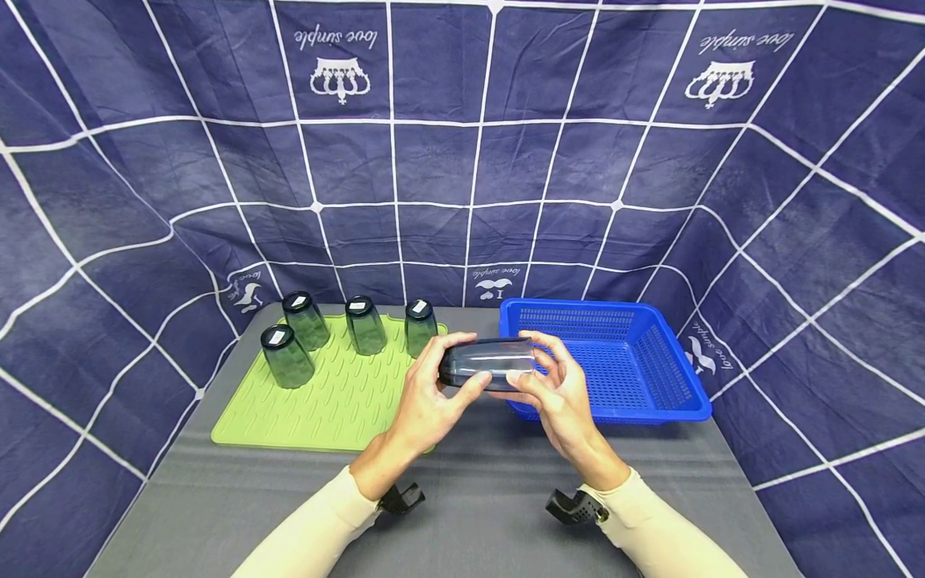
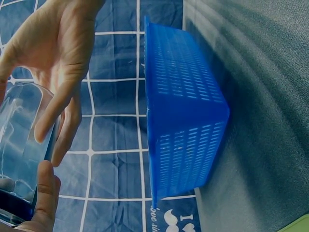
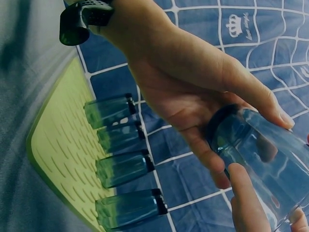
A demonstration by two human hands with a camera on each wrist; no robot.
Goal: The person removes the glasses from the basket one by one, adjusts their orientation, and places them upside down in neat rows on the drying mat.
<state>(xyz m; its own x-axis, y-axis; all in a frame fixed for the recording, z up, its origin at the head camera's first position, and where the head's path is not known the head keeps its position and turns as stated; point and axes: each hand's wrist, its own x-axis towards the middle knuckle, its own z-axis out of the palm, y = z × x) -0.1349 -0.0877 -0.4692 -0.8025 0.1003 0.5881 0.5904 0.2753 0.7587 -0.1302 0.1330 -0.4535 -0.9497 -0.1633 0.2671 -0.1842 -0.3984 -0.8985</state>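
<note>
A clear bluish drinking glass (image 1: 487,363) with a dark, thick base lies sideways in the air between both hands. My left hand (image 1: 425,395) grips it around the base end, thumb along the near side. At the other end, by the mouth, my right hand (image 1: 565,395) holds it with thumb and fingers. In the left wrist view the right hand (image 2: 60,53) reaches down over the glass (image 2: 21,130). The right wrist view has the left hand (image 3: 183,77) cupping the base of the glass (image 3: 265,154).
Several upside-down glasses (image 1: 365,329) stand on a green ridged mat (image 1: 318,413) at the left. A blue perforated plastic basket (image 1: 636,415) sits at the right, just behind the right hand. Grey cloth (image 1: 491,514) covers the table; a checked navy curtain (image 1: 506,160) surrounds it.
</note>
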